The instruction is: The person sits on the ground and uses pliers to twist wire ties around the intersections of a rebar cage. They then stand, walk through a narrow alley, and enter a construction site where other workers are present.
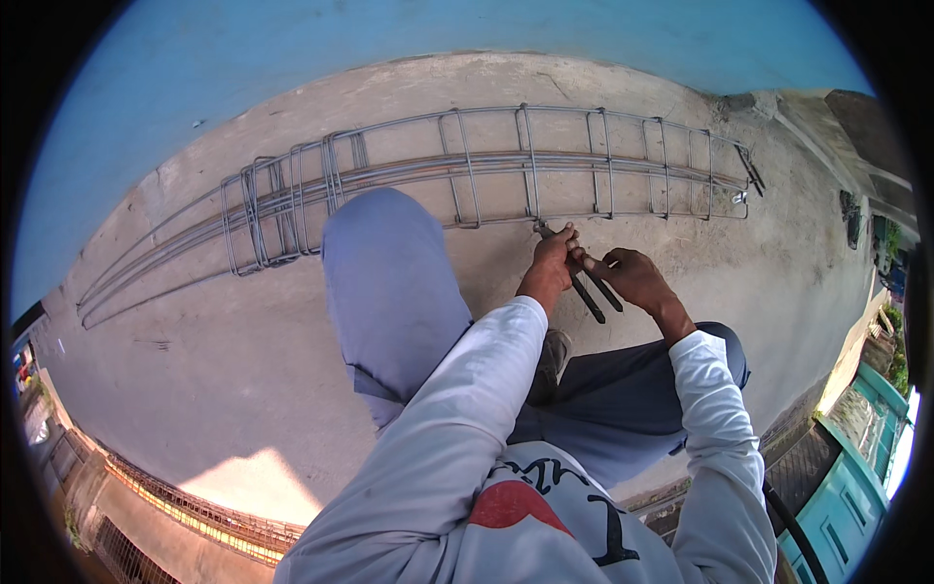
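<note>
While the person sits or crouches low on the concrete ground (243, 321), the head view looks down over both arms in light grey sleeves to a long rebar cage (486, 170) that lies on the ground in front of the knees. The cage is made of several long bars running from left to right, with rectangular stirrups (530, 161) standing around them at intervals; on the left side the stirrups are crowded close together, and to the right they stand more apart.

The left hand (552, 255) is closed around the upper part of a dark tool with two long handles, probably pincers (589, 287), and the tool's head touches the near lower bar of the cage, just where one stirrup crosses it. The right hand (632, 277) is just beside it, its fingers curled and touching the handles lower down. It seems that both hands share the tool so that the head stays firm on the crossing point. Any tie wire is too small to see.

One knee in pale trousers (389, 282) is raised at the left of the hands, close to the cage, so the work stays within easy reach. A blue wall (389, 39) rises behind the cage, and a teal gate (856, 477) is at the lower right.
</note>
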### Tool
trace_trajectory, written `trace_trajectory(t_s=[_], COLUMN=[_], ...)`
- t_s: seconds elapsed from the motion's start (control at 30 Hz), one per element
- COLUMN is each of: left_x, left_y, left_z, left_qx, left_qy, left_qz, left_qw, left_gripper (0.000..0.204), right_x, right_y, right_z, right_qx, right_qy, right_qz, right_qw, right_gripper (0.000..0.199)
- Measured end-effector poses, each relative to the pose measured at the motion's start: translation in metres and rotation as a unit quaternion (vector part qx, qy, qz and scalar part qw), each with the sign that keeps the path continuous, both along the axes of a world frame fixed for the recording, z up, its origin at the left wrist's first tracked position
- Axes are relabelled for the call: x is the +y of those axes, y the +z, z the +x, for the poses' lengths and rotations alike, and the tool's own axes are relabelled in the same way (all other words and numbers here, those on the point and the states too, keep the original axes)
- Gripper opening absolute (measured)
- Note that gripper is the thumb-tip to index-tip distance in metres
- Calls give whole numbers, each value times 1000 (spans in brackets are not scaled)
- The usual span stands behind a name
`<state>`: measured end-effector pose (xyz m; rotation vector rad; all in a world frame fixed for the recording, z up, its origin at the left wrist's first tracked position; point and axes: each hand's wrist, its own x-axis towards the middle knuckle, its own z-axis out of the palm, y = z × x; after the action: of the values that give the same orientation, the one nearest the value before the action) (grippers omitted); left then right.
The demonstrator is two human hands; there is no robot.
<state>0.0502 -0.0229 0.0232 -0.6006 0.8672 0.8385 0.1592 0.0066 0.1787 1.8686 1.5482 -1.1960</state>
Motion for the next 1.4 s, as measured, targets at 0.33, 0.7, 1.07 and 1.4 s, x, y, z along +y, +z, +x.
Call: trace_trajectory(t_s=[0.33,0.7,1.07,1.4], left_x=[1,5,4,4], left_y=[-12,4,12,8], left_z=[-1,-5,-10,-9], left_qx=[-44,-8,-6,-1], left_qy=[20,12,21,37], left_qz=[7,-26,-18,-10], left_qw=[999,1000,1000,999], left_gripper=[26,74,92,92], right_x=[-7,-2,-9,-7], right_y=[-14,-19,-34,-9], right_z=[13,16,3,-6], right_qx=[83,141,-2,-43], right_qy=[-90,-118,99,112], right_qz=[-153,-142,91,165], right_qw=[981,973,991,979], right_gripper=[36,35,27,20])
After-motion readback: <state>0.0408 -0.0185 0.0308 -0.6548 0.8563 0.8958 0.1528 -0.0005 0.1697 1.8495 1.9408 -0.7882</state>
